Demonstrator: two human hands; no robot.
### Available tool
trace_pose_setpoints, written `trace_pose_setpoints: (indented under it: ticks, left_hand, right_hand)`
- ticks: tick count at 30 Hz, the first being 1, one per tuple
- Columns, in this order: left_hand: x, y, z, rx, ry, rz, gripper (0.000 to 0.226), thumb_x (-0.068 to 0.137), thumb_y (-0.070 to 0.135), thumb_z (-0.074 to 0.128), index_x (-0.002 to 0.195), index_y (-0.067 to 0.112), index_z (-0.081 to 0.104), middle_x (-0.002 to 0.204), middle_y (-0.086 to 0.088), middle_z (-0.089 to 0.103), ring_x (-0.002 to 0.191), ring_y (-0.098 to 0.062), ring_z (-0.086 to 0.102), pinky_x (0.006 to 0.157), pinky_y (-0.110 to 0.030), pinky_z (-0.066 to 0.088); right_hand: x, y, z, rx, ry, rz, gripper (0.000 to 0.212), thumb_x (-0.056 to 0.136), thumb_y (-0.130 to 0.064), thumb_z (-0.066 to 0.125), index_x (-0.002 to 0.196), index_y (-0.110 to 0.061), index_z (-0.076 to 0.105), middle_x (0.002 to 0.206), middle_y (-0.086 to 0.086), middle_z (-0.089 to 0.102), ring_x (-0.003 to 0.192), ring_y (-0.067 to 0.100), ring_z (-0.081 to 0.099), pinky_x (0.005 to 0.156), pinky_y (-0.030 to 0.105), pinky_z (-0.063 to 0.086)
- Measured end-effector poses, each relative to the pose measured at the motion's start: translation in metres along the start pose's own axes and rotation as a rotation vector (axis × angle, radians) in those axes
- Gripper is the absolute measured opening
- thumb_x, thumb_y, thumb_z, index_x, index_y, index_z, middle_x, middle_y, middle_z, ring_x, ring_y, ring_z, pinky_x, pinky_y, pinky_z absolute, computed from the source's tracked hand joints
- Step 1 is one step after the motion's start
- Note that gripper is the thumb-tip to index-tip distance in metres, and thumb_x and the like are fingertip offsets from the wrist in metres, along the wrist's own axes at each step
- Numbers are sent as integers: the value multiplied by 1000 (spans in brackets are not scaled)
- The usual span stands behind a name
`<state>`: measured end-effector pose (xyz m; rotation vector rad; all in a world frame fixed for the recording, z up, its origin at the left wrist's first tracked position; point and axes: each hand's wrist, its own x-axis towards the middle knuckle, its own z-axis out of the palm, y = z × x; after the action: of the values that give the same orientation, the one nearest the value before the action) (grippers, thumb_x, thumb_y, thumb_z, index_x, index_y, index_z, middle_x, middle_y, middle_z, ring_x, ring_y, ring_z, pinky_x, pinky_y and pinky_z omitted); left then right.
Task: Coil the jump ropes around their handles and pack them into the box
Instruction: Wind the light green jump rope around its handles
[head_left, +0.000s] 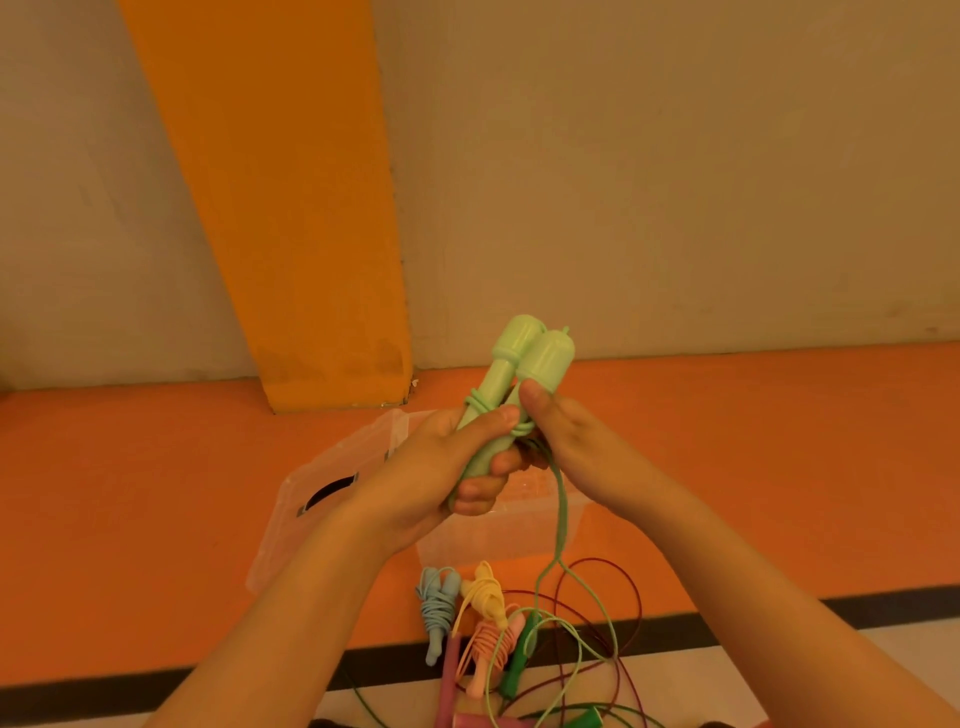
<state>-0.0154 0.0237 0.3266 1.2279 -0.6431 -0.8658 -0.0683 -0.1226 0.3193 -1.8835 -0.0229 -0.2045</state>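
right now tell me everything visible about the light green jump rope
The light green jump rope looks like smooth matte plastic: two handles with bulbous caps, held side by side, tilted up. A few turns of its thin cord wrap their middles; the rest hangs down to loose loops on the floor. The left hand grips the lower handles; the right hand pinches near the wraps, thumb on one handle.
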Motion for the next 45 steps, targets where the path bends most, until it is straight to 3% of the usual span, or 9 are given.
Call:
trace_pose_setpoints:
  ticks: [3, 6, 10, 14, 19, 24, 32, 40, 45]
  left_hand:
    - [2, -1, 2, -7, 50, 12, 24, 88, 32, 53, 89, 8, 51, 58, -1, 43, 37, -5, 27, 37, -17, 18]
    - [7, -4, 2, -101, 136, 42, 19, 95, 27, 49, 98, 8, 53, 57, -1, 43, 36, -5, 28, 34, -15, 21]
    - [11, -3, 4, -151, 196, 64, 16, 97, 25, 47, 98, 12, 57, 56, 0, 43, 36, -5, 28, 33, -15, 23]
    - [12, -3, 5, -170, 212, 65, 18, 96, 26, 48, 102, 10, 56, 55, 0, 45, 35, -5, 29, 33, -15, 23]
    - [11, -5, 4, -67, 206, 53, 19, 97, 24, 47, 98, 6, 54, 56, -6, 51, 34, -7, 33, 35, -15, 25]
    - [10, -8, 3, 22, 251, 89, 16, 98, 24, 49, 102, 8, 51, 59, -8, 52, 36, -9, 34, 38, -15, 27]
    - [10, -8, -2, -5, 222, 106, 21, 88, 29, 56, 99, 12, 54, 55, -3, 48, 36, -10, 32, 38, -17, 23]
    - [6, -10, 0, -222, 126, 101, 30, 82, 31, 58, 107, 17, 51, 60, 2, 44, 41, -7, 34, 39, -18, 27]
    - [8, -14, 0, -61, 255, 127, 32, 82, 29, 62, 111, 18, 54, 65, 0, 51, 44, -9, 39, 41, -20, 29]
  right_hand:
    - [2, 3, 2, -20, 102, 6, 50, 89, -64, 39, 89, -16, 53, 66, 0, 52, 61, 11, 49, 63, 28, 39]
    - [2, 4, 10, 63, 208, -36, 33, 87, -49, 44, 100, -19, 47, 70, -1, 58, 59, 4, 52, 63, 25, 41]
    - [4, 8, 18, 143, 324, -108, 12, 96, -27, 50, 96, -22, 39, 77, 0, 62, 61, 7, 54, 60, 22, 42]
    - [1, 5, 18, 66, 406, -215, 15, 96, -19, 53, 96, -30, 42, 83, -17, 59, 64, 6, 57, 63, 24, 47]
    - [0, 8, 14, -14, 471, -199, 12, 92, -23, 60, 90, -33, 55, 75, -5, 63, 65, 8, 56, 65, 33, 48]
    - [0, 5, 8, 37, 382, -163, 15, 93, -13, 58, 81, -22, 60, 60, -17, 59, 59, 4, 53, 63, 20, 43]
    - [1, 1, 9, 98, 271, -145, 20, 96, -14, 53, 83, -24, 65, 54, -10, 50, 55, 6, 45, 56, 15, 35]
    - [0, -2, 5, 279, 116, -53, 24, 98, -10, 48, 117, -6, 61, 61, -3, 48, 46, 10, 33, 43, 18, 28]
    - [2, 0, 4, 181, 165, -50, 12, 95, -9, 53, 93, -14, 63, 69, 8, 52, 41, 9, 35, 41, 19, 28]
